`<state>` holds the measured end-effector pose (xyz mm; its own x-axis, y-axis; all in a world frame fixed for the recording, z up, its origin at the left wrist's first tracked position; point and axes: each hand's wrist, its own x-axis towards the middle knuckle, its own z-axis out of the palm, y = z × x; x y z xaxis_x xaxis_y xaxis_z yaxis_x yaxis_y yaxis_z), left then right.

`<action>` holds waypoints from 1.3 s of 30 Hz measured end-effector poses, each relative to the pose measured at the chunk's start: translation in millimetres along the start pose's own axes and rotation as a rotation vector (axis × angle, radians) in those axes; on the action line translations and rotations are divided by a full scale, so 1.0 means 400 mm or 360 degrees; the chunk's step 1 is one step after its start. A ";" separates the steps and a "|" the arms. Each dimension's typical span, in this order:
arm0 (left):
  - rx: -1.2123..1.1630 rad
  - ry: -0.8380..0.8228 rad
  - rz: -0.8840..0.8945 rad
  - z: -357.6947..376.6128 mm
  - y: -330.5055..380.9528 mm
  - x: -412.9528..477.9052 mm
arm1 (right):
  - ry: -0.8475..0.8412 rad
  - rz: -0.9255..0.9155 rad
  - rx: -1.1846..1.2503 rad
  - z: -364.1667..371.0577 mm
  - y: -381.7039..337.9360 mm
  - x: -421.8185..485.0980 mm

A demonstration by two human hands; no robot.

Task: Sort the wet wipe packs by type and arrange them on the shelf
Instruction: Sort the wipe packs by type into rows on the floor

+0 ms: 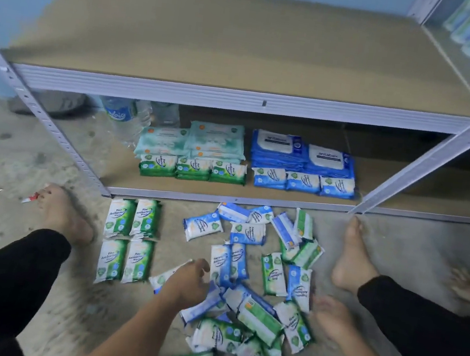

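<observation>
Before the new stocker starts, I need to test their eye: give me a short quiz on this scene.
1. True or false: the small blue packs on the lower shelf sit left of the small green packs.
2. How many packs form the neat green block on the floor?
3. The mixed pile lies: A) on the upper shelf B) on the floor C) on the lower shelf.
Key: 1 false; 2 four; 3 B.
</observation>
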<state>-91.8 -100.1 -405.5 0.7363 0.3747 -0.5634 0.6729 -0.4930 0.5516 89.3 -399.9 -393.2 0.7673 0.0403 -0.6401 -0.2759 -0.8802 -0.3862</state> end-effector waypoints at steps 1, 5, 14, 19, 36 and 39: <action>0.0047 -0.0037 0.0008 0.016 0.010 -0.002 | -0.0036 -0.0009 -0.0015 -0.001 0.009 0.007; 0.0200 -0.0161 0.0057 0.069 0.051 -0.003 | -0.0146 -0.0005 -0.0124 0.021 0.051 0.047; 0.0467 -0.0343 0.0344 0.209 0.138 0.020 | -0.0199 0.0081 0.0043 0.114 0.092 0.111; 0.1099 -0.0457 0.0655 0.284 0.155 0.053 | -0.0177 0.0061 -0.0124 0.172 0.104 0.088; 0.1157 -0.0500 0.0935 0.319 0.184 0.108 | -0.0107 -0.0062 -0.0642 0.225 0.169 0.110; 0.1057 -0.0519 0.0744 0.276 0.200 0.099 | -0.0140 -0.0010 -0.0617 0.196 0.129 0.086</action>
<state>-16.9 -211.3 -451.6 0.8012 -0.1731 -0.5728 0.0520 -0.9335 0.3549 56.1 -406.9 -487.3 0.7109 0.0717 -0.6996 -0.0195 -0.9924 -0.1216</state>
